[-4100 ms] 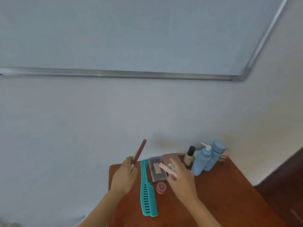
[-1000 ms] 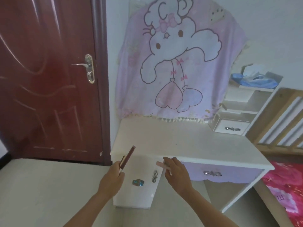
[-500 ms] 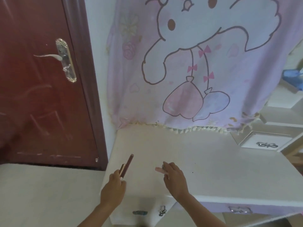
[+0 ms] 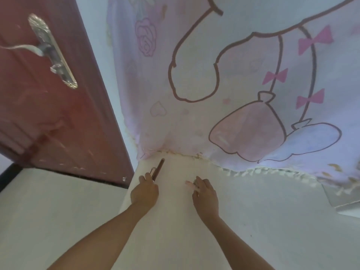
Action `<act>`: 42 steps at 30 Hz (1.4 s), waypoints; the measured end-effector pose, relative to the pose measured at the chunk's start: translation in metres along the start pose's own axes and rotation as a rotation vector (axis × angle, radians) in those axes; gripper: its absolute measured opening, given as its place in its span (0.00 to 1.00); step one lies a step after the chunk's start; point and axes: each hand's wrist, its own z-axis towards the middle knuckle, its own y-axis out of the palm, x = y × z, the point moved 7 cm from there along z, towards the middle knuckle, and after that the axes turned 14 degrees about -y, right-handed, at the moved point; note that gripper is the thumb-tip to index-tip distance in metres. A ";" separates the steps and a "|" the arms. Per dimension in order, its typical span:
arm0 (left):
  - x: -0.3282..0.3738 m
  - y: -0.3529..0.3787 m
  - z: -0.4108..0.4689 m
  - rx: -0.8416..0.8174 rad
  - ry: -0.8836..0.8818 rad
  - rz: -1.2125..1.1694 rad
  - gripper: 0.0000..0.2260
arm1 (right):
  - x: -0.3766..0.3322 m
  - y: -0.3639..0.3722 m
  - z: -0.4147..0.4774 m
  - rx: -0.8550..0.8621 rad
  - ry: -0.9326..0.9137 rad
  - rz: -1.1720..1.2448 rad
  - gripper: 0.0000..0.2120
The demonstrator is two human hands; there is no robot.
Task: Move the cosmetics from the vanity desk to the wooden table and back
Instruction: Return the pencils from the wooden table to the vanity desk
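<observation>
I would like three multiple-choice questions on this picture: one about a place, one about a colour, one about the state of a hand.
1. On which side of the desk top is the door? A) left B) right C) under it
2. The stick in the left hand is: A) green B) brown C) white
3. The right hand is: A) flat and empty B) an empty fist C) pinching a small pink item

Answers: 1 A, the door fills the picture's left side; 2 B, its shaft shows dark brown; 3 C, a pink tip sticks out from the fingers.
</observation>
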 end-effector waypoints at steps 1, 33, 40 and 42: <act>0.003 -0.002 0.007 0.010 -0.013 0.015 0.16 | 0.003 0.001 0.004 -0.008 0.011 0.005 0.20; 0.019 -0.009 0.073 -0.096 0.345 -0.528 0.23 | -0.015 0.078 0.091 -0.250 0.292 -0.050 0.32; 0.008 -0.017 0.064 0.061 0.375 -0.453 0.15 | -0.021 0.070 0.098 -0.327 -0.101 -0.268 0.31; 0.003 -0.012 0.068 0.100 0.389 -0.459 0.16 | -0.018 0.076 0.094 -0.450 -0.131 -0.315 0.32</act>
